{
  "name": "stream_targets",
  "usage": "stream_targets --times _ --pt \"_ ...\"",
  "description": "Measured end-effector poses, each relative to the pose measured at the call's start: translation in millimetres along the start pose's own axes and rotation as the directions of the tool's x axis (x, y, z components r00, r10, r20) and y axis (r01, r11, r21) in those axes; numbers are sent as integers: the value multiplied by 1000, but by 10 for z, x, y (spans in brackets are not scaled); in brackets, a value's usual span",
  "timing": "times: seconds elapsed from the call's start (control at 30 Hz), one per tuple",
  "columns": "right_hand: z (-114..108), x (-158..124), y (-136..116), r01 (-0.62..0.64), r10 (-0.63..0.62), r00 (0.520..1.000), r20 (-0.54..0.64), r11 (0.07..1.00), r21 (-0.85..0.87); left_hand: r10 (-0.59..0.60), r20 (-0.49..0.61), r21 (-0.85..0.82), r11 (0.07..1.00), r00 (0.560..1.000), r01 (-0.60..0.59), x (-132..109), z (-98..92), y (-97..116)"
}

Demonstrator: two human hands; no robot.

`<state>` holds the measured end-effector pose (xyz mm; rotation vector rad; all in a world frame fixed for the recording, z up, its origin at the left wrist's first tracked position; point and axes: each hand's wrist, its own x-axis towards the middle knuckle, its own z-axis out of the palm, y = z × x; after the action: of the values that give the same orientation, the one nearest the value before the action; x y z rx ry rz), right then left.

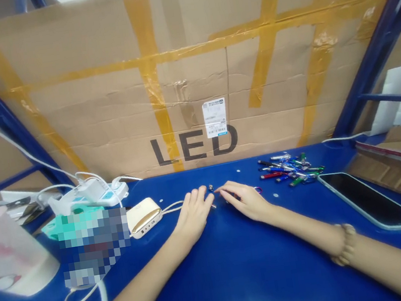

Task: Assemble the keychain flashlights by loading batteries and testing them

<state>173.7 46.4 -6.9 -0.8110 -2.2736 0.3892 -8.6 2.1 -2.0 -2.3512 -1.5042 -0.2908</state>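
My left hand (195, 210) rests palm down on the blue table, its fingers stretched forward. By its fingertips lies a small shiny metal piece (211, 187), too small to name. A short metal tip (214, 206) shows beside the left thumb; what it belongs to is hidden. My right hand (244, 200) is low over the table just to the right, fingers extended toward the metal piece, thumb and index slightly apart. A reddish-purple ring-shaped thing (258, 189) shows partly behind the right hand. A cream power bank (144, 217) lies left of my left hand, its strap-like cable running behind that hand.
At back right is a pile of colourful small pen-like metal items (289, 170), with a phone (372, 200) nearer. A power strip (107, 194), a tissue roll (8, 249) and cables crowd the left. A large cardboard box (104, 114) walls off the back.
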Motion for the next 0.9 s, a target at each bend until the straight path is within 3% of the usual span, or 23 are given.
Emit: stream_targets --times 0.13,0.3,0.43,0.6,0.67,0.73,0.83,0.9 --pt "-57 28 109 -34 40 996 83 997 -71 -150 -43 -229 964 988 136 -9 61 -2" --pt "-236 47 265 -85 80 941 329 996 3 -201 -79 -517 846 976 133 3 140 -9" --pt "-267 57 273 -96 80 935 345 995 30 -247 -95 -650 749 964 128 17 110 28" --pt "-197 60 199 -87 78 961 266 996 23 -245 -15 -721 674 969 159 13 74 80" --pt "-168 56 129 -13 6 986 166 999 44 -239 28 -716 673 971 186 11 77 85" --pt "-139 44 28 107 -106 994 -15 991 79 -219 57 -702 685 974 195 9 84 85" --pt "-82 10 -134 311 -280 920 -275 947 75 -180 75 -690 700 981 182 -2 82 84" --pt "-36 -16 -200 440 -411 854 -318 898 20 -171 119 -683 701 978 206 -14 63 88"
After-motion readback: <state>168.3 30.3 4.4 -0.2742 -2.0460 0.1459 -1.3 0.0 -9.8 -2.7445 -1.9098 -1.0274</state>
